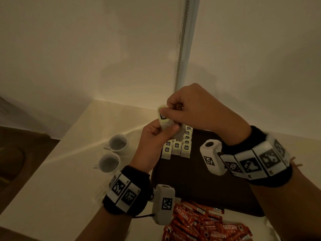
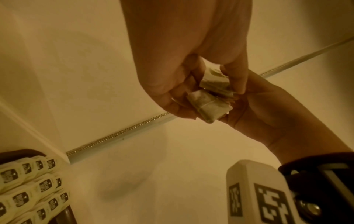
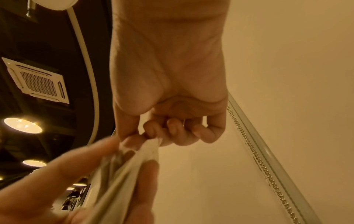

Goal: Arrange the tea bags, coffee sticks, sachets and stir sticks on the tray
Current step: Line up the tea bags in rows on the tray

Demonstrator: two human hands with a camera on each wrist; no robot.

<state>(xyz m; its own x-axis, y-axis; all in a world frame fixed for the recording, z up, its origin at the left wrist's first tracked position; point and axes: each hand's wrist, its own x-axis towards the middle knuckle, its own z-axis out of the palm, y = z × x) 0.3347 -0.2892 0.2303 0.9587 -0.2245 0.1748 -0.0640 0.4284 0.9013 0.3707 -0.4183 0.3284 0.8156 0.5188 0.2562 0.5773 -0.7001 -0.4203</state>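
Coffee sticks [image 1: 205, 223] lie nearest; above the tray [image 1: 199, 180], left fingers [image 1: 166, 131] clasp spare tea bags [image 2: 207, 106]. Right fingers [image 1: 166, 111] pinch one bag [image 1: 162, 116] upright, directly over the rows [image 1: 178, 146]

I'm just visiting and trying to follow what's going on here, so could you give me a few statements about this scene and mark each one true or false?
1. Both hands hold pale green paper tea bags above the dark rectangular tray. True: the left hand and right hand pinch them together.
2. Tea bags already lie in rows on the tray. True.
3. The red coffee stick packets are lined up on the tray. False: they lie heaped on the white table, at the tray's near edge.
4. The two white ceramic cups stand on the tray. False: they stand on the table, left of it.
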